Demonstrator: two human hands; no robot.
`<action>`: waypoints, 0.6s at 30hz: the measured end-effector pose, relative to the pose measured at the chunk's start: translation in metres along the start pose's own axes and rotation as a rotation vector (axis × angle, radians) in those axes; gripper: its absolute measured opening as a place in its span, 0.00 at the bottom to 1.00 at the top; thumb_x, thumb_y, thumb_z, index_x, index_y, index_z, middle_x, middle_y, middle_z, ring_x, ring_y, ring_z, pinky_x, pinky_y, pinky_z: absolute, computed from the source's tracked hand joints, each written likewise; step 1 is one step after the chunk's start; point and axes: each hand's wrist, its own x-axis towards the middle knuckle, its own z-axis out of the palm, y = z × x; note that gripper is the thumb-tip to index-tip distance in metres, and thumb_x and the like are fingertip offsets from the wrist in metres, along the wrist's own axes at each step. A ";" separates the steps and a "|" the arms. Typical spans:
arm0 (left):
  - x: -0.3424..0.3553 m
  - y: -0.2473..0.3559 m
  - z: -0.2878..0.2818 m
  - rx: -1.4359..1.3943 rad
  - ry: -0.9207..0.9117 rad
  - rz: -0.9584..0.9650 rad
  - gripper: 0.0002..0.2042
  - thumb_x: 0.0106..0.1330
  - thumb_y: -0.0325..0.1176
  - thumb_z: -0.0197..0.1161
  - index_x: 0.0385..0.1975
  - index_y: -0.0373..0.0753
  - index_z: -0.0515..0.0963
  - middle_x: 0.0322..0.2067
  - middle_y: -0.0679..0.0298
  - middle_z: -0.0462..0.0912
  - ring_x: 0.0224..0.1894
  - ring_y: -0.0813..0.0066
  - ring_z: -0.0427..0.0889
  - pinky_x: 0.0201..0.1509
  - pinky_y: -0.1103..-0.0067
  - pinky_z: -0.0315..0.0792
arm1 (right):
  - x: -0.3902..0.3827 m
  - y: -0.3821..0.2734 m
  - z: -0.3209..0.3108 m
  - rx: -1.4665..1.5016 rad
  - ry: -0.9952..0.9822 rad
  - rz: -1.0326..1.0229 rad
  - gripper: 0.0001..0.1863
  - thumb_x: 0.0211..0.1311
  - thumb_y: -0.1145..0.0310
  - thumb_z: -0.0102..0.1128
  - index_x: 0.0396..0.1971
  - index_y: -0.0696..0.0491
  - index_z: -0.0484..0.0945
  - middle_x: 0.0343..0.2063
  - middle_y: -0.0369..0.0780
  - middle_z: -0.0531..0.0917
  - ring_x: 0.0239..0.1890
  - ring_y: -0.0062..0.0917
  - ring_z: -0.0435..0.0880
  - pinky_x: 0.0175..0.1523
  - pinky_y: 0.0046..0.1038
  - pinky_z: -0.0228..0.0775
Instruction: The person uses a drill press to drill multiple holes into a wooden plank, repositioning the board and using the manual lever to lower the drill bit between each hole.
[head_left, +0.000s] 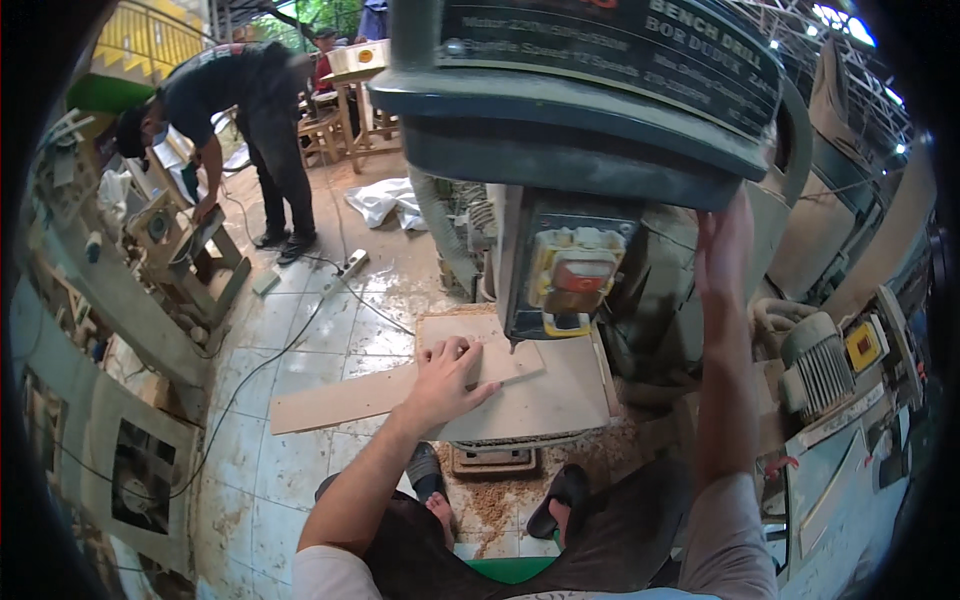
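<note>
A long, flat wooden board (340, 402) lies slantwise across the table (575, 385) of a bench drill, its left end reaching out past the table. My left hand (450, 380) holds it down, fingers bent over its far side and thumb stretched toward its near edge. Just right of those fingers, the tip of the drill bit (514, 346) points down close to the board; whether it touches, I cannot tell. My right hand (728, 240) is raised against the right side of the drill's dark head (570, 130). Its fingers are hidden behind the housing, as is whatever they hold.
A yellow-framed switch (575, 280) sits on the drill's front. Sawdust (490, 505) covers the floor between my feet. Cables and a power strip (345, 270) cross the tiles. A co-worker (245, 120) bends over at the far left. A motor (815, 365) stands to the right.
</note>
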 end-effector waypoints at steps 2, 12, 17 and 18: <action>0.002 0.007 -0.008 0.001 -0.009 0.001 0.34 0.60 0.55 0.64 0.61 0.39 0.69 0.53 0.53 0.70 0.59 0.57 0.68 0.64 0.59 0.56 | 0.040 -0.015 0.025 0.164 0.088 0.054 0.29 0.72 0.47 0.47 0.61 0.54 0.70 0.57 0.38 0.75 0.60 0.21 0.71 0.61 0.30 0.60; -0.004 -0.001 -0.004 -0.015 -0.004 -0.065 0.32 0.60 0.54 0.64 0.59 0.38 0.71 0.53 0.53 0.71 0.57 0.57 0.70 0.63 0.60 0.57 | 0.085 -0.021 0.051 0.223 -0.226 -0.148 0.26 0.71 0.48 0.48 0.58 0.53 0.72 0.55 0.38 0.77 0.57 0.26 0.73 0.60 0.32 0.64; 0.001 0.000 0.004 -0.012 -0.005 -0.046 0.34 0.61 0.56 0.63 0.61 0.37 0.70 0.52 0.54 0.71 0.57 0.58 0.70 0.63 0.59 0.57 | 0.092 -0.022 0.034 0.233 -0.497 -0.275 0.25 0.70 0.49 0.48 0.56 0.52 0.74 0.54 0.39 0.78 0.56 0.28 0.74 0.60 0.32 0.66; 0.000 0.000 0.005 0.002 -0.016 -0.051 0.34 0.62 0.56 0.63 0.61 0.38 0.70 0.52 0.54 0.71 0.57 0.58 0.70 0.64 0.58 0.57 | 0.093 -0.021 0.031 0.246 -0.558 -0.295 0.25 0.70 0.49 0.48 0.56 0.52 0.74 0.53 0.39 0.78 0.55 0.29 0.75 0.60 0.32 0.66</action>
